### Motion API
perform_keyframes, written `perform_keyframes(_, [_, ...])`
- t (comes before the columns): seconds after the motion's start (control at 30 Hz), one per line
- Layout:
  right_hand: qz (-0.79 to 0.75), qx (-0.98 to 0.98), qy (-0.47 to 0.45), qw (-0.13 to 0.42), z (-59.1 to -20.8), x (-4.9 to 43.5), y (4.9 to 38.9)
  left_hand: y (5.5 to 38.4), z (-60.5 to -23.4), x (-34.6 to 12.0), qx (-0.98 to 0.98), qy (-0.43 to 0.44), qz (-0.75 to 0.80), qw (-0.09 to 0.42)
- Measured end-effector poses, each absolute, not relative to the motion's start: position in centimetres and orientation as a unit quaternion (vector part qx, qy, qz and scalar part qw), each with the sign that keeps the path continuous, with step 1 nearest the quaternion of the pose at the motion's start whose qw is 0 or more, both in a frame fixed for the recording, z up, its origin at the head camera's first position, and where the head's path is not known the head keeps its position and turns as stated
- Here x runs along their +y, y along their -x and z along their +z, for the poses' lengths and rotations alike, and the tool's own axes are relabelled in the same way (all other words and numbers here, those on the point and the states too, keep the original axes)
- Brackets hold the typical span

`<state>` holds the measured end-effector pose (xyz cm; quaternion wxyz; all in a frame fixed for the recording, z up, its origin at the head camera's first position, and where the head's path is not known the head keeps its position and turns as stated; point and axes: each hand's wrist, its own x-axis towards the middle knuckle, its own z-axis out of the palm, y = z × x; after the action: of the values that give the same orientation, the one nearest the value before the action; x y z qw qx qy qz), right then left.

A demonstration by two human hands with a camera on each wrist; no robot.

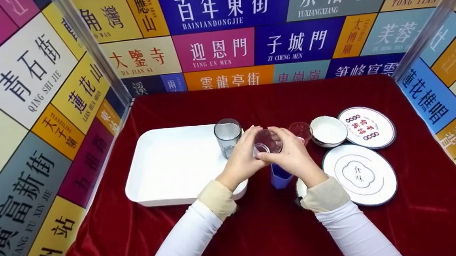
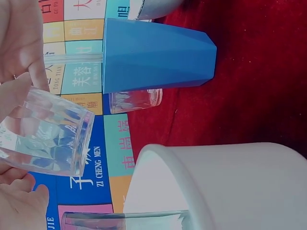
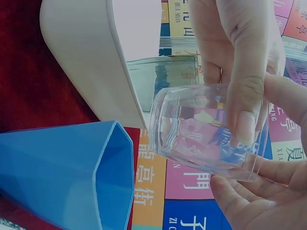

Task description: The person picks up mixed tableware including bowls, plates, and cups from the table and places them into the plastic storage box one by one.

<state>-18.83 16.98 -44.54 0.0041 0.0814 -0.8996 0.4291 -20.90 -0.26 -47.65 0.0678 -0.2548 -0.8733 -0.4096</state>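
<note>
Left hand (image 1: 242,160) and right hand (image 1: 294,151) both curl round the clear cup (image 3: 189,127), thumbs and fingers on its sides—probably two-handed because smooth plastic or glass could slip. Cup held up off the cloth, near the tray (image 1: 175,165). Blue cup (image 1: 281,176) upright just outside it; grey glass (image 1: 227,138) stands inside—walls likely guard against tipping out.

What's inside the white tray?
In the white tray, a grey glass stands toward the right end; what the left hand covers there can't be seen.
</note>
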Motion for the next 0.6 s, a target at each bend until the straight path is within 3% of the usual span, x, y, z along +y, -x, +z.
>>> perform_keyframes(0.6, [0.472,-0.877,-0.086,-0.007,-44.98,17.55,18.83,21.34,-47.40,-0.75,-0.870,0.256,-0.415,0.072])
